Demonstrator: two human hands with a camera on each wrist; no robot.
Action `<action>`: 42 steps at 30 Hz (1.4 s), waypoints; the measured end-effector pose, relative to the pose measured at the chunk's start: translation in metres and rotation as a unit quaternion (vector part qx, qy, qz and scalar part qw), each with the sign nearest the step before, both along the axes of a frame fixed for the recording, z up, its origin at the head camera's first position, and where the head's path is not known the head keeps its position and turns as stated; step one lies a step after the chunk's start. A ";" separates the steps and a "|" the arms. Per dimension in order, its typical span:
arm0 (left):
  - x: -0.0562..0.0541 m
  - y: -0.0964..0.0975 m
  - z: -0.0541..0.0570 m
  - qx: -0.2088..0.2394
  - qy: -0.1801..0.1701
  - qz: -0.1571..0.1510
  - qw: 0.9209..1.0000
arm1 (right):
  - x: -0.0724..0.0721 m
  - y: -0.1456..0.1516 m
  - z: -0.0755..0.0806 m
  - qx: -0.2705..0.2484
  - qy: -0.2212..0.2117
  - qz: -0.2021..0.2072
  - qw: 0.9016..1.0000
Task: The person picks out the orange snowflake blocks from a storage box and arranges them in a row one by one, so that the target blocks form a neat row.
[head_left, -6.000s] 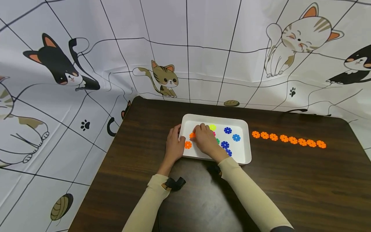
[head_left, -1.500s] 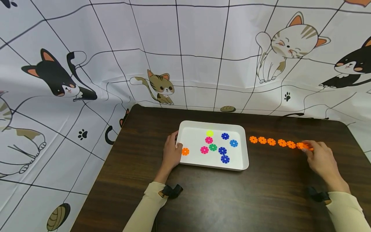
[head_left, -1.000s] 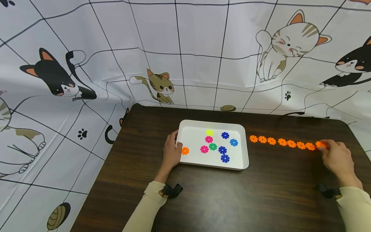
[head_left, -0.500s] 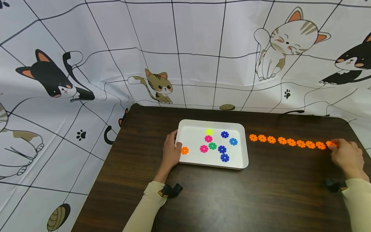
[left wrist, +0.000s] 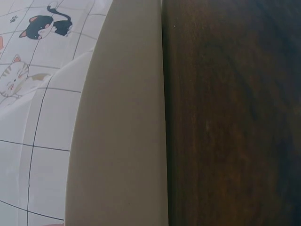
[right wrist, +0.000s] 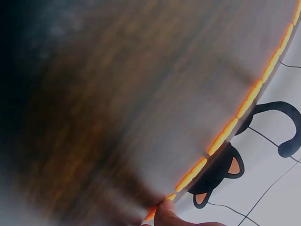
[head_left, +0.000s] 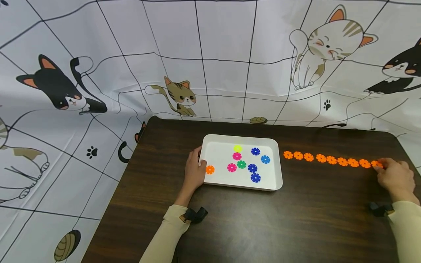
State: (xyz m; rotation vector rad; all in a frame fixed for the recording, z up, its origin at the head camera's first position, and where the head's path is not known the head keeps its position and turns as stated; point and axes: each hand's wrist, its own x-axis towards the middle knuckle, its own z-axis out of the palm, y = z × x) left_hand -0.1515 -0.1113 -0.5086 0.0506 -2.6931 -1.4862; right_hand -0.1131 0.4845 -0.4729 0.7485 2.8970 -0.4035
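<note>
Notched plastic discs in orange form a row [head_left: 331, 160] on the table, right of a white tray [head_left: 217, 143]. At the row's far right end my right hand [head_left: 396, 179] pinches the last orange disc [head_left: 376, 164] between thumb and fingers. The right wrist view catches a fingertip [right wrist: 165, 209] on that disc, with the row running up edge-on. My left hand [head_left: 194, 170] grips the tray's left side, thumb at the rim and fingers outside. Only the tray's outer wall [left wrist: 117, 117] fills the left wrist view; the left hand is hidden there.
Inside the tray lie one orange disc [head_left: 210, 169], two pink discs [head_left: 231, 167], a green disc [head_left: 241, 164], a yellow disc [head_left: 238, 148] and several blue discs [head_left: 252, 168]. A cat-print sheet [head_left: 230, 73] hangs behind the dark wooden table [head_left: 279, 226].
My right hand has carried an orange disc from the tray to the row's right end, making the row one disc longer. My left hand has stayed on the tray.
</note>
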 end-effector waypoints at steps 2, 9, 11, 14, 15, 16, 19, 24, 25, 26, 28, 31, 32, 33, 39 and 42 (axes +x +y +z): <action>0.000 0.000 0.000 0.000 0.003 0.000 1.000 | 0.000 0.001 0.000 0.000 0.003 0.007 1.000; 0.001 0.000 0.000 0.007 0.008 0.001 1.000 | 0.003 0.004 0.002 0.006 0.017 0.021 1.000; 0.001 0.000 0.001 0.007 0.006 0.001 1.000 | 0.005 0.002 0.003 0.009 0.025 0.027 0.999; 0.001 -0.001 0.000 0.007 0.004 0.001 1.000 | 0.008 -0.004 0.005 0.019 0.048 0.045 0.998; 0.000 -0.001 0.000 0.006 0.004 0.001 1.000 | 0.010 -0.006 0.005 0.022 0.057 0.055 0.997; 0.000 -0.001 0.000 0.005 0.003 0.001 1.000 | 0.011 -0.009 0.005 0.025 0.066 0.062 0.996; 0.000 -0.001 0.000 0.007 0.002 0.003 1.000 | 0.015 -0.019 0.004 0.028 0.084 0.076 0.993; 0.000 0.000 0.001 0.007 0.004 0.003 1.000 | 0.020 -0.035 0.004 0.027 0.096 0.088 0.991; 0.000 0.000 0.001 0.007 0.006 0.004 1.000 | 0.020 -0.038 0.004 0.028 0.100 0.094 0.990; 0.000 0.000 0.001 0.006 0.008 0.003 1.000 | 0.021 -0.041 0.004 0.026 0.106 0.101 0.989; 0.000 0.000 0.001 0.007 0.008 0.003 1.000 | 0.022 -0.046 0.005 0.021 0.111 0.110 0.987; 0.000 -0.001 0.001 0.006 0.002 0.002 1.000 | 0.024 -0.052 0.007 0.003 0.119 0.132 0.984; 0.000 -0.001 0.001 0.006 0.000 0.003 1.000 | 0.025 -0.054 0.008 -0.002 0.122 0.140 0.983; 0.000 -0.001 0.002 0.007 -0.003 0.003 1.000 | 0.026 -0.057 0.009 -0.007 0.125 0.147 0.981; 0.000 -0.001 0.002 0.006 -0.003 0.003 1.000 | 0.026 -0.080 0.012 -0.016 0.151 0.186 0.971; 0.001 -0.001 0.002 0.007 -0.004 0.002 1.000 | 0.025 -0.094 0.016 -0.022 0.156 0.198 0.967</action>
